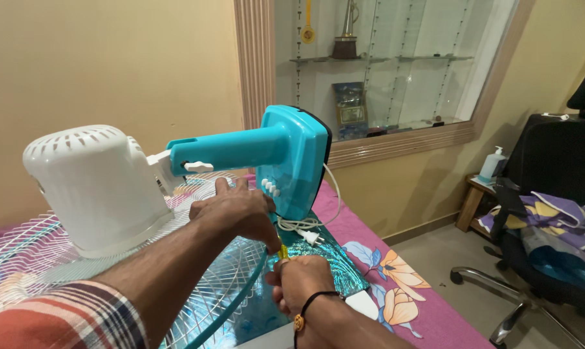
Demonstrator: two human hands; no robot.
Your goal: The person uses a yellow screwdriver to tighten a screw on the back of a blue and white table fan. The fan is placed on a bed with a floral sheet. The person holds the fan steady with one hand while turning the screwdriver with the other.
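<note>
A table fan lies on its side: white motor housing (95, 184), turquoise neck (231, 150) and turquoise base (297, 161) with white buttons. My left hand (234, 210) rests on the base's lower edge, fingers spread toward the neck. My right hand (299, 281), with a black wrist band, grips a yellow-handled tool (283, 251) pointing up at the base's underside. The white power cord and plug (308, 234) hang beside it. The wire fan grille (202, 271) lies flat underneath.
The fan rests on a bed with a pink floral cover (383, 265). A black office chair (551, 213) draped with cloth stands at right. A small side table holds a pump bottle (491, 165). A glass display cabinet (376, 64) is behind.
</note>
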